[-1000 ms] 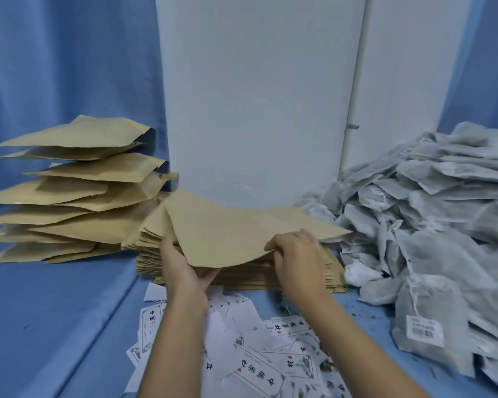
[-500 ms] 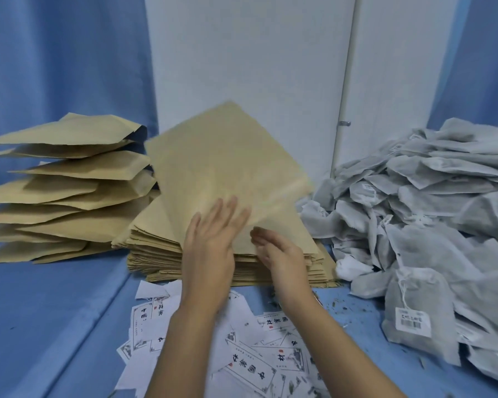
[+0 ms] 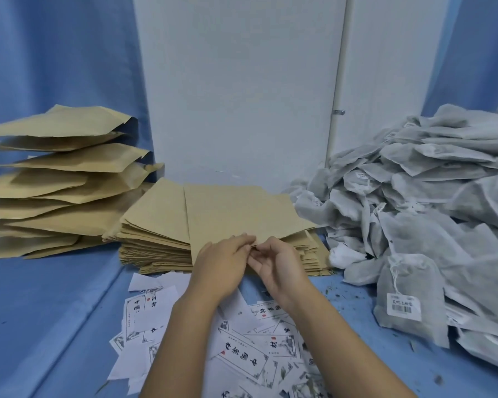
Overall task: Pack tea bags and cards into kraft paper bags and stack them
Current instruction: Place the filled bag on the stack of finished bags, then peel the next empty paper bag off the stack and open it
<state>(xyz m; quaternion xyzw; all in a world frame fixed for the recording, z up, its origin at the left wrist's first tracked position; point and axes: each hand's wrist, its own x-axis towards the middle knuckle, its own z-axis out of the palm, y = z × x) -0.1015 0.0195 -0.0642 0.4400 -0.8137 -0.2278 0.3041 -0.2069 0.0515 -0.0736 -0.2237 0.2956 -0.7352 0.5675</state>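
One flat kraft paper bag [image 3: 242, 214] lies level just above the stack of empty kraft bags [image 3: 153, 234] at the centre. My left hand [image 3: 222, 265] and my right hand [image 3: 279, 265] meet at its near edge, and both pinch that edge with their fingertips. White printed cards [image 3: 242, 354] are strewn on the blue cloth under my forearms. A heap of grey tea bags [image 3: 431, 202] fills the right side. Bulging packed kraft bags [image 3: 58, 179] are stacked at the left.
A white panel [image 3: 242, 90] stands upright right behind the empty-bag stack, with blue curtain on both sides. One tea bag with a barcode label [image 3: 406, 294] sits at the heap's near edge. Bare blue cloth [image 3: 41, 326] lies at the front left.
The bag was lifted off the stack, swung up on end, and has come back down flat. My left hand went from spread against it to pinching its near edge beside my right hand.
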